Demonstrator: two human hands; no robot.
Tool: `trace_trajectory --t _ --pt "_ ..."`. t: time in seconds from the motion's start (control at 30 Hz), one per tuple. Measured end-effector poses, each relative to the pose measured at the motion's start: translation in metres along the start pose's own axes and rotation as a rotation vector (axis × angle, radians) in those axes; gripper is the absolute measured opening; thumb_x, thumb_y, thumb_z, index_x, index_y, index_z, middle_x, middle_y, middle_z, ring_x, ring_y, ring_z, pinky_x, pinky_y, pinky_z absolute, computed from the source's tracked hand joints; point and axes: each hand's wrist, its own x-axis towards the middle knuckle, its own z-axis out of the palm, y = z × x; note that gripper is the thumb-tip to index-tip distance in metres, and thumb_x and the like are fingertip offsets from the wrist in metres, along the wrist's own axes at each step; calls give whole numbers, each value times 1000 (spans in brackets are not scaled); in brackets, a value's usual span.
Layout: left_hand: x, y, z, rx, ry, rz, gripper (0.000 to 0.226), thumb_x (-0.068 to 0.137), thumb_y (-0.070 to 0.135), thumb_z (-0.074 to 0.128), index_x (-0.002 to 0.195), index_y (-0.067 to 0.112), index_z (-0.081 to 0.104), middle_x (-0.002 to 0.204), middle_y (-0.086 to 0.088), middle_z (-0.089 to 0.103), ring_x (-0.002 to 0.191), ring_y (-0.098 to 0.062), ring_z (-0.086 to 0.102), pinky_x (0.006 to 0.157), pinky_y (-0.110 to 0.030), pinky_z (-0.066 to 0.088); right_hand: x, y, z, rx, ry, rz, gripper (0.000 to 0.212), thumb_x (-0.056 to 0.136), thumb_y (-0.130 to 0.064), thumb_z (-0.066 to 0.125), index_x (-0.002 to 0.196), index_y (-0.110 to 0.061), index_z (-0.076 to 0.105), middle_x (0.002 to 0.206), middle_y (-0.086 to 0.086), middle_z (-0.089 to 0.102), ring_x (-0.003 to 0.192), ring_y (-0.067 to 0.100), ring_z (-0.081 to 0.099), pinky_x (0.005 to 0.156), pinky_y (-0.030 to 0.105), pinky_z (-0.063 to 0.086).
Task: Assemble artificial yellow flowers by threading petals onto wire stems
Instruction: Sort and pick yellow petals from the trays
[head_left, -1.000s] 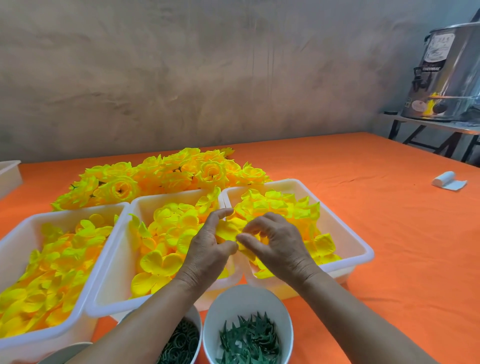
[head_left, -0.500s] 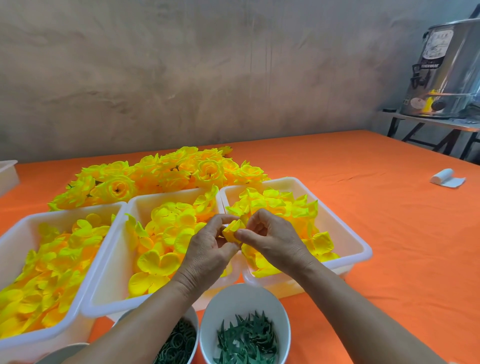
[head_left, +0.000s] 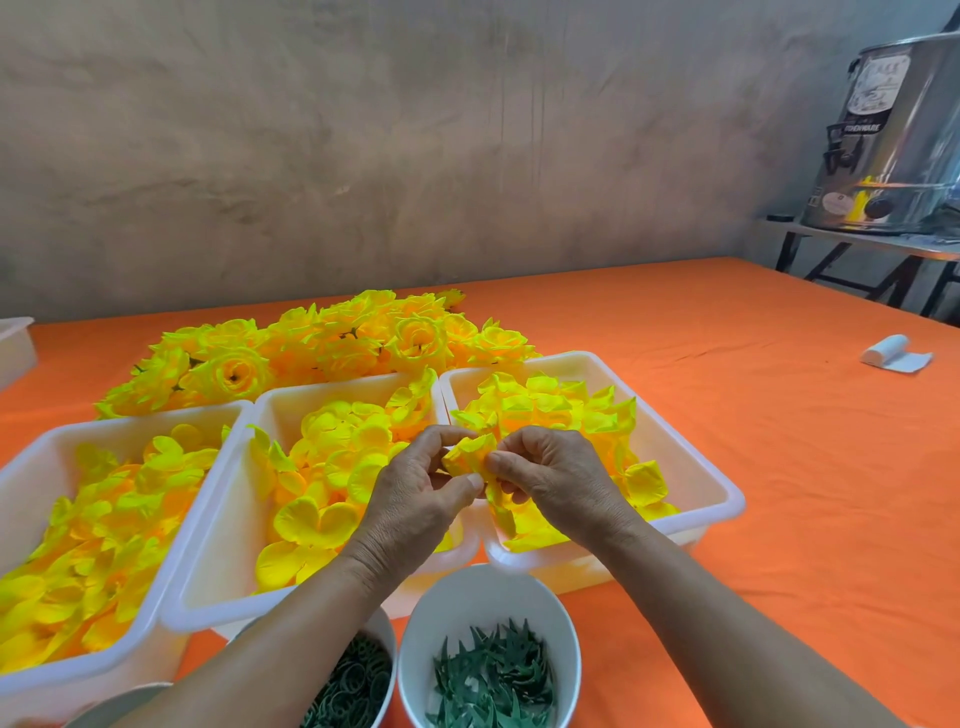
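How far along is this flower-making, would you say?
Done: finished flowers piled behind the trays. In hand: left hand and right hand pinch one yellow petal piece. Left: trays heaped with loose petals, a cup of green leaves.

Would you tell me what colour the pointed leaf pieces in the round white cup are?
Dark green; the leaf pieces show best in the head view.

- Three tubs stood side by side on the table (head_left: 779, 467): left tub (head_left: 31, 462), middle tub (head_left: 291, 410), right tub (head_left: 722, 493).
- The flower pile (head_left: 322, 348) lay behind the left and middle tubs.
- In front of the tubs sat the ring cup (head_left: 382, 639), with the leaf cup (head_left: 488, 597) to its right.
- The left hand (head_left: 415, 499) and right hand (head_left: 556, 478) pinched a petal cluster (head_left: 467, 452) above the edge between the middle and right tubs.
- A roll (head_left: 888, 349) lay far right.
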Motion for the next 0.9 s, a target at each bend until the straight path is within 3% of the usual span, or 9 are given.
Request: trace_trajectory --t 0.17,0.37,0.47,0.57,0.63,0.73,0.9 --pt "2 -1 2 -90 26 -34 38 91 -2 60 112 29 58 89 -7 68 70 -11 70 65 -23 56 0 1 0 8 20 -18 22 91 -12 64 72 -23 65 64 -3 67 57 9 60 61 33 53" --pt "4 -2 3 -198 61 -68 52 94 -4 50 115 43 57 85 -6 67 68 -14 69 66 -28 59 -1 -1 0 68 38 -19 25 94 -7 57 74 -20 65 61 -6 64 54 3 57 55 19 49" --pt "6 -1 2 -226 68 -137 47 93 -4 48 96 39 66 84 -6 65 68 -18 67 69 -33 59 -1 -2 -1 93 71 -23 24 94 -7 58 74 -19 64 62 -5 63 55 5 57 55 21 49" --pt "6 1 0 -287 -20 -198 24 80 13 56 76 29 73 77 -3 71 71 -17 66 69 -28 56 -2 -1 0 43 84 -33 23 92 -11 62 72 -21 63 63 -3 64 56 8 58 56 27 52" --pt "5 0 -2 -275 -47 -182 15 75 24 58 78 22 72 78 -3 70 73 -15 66 71 -28 57 -3 -1 2 -4 95 -47 22 91 -14 64 70 -22 63 63 1 66 56 9 58 58 32 52" --pt "6 -6 0 -190 21 -146 8 90 25 68 86 18 71 80 -2 69 73 -14 65 70 -29 59 -3 0 2 -13 90 -55 22 91 -15 64 71 -23 63 63 0 66 56 10 59 60 33 53" --pt "9 -8 -1 -263 106 -230 18 100 18 53 94 15 70 87 -6 72 73 -13 70 69 -28 60 -3 -2 0 85 147 -50 22 94 -7 57 74 -16 59 64 0 63 57 13 61 59 27 52"
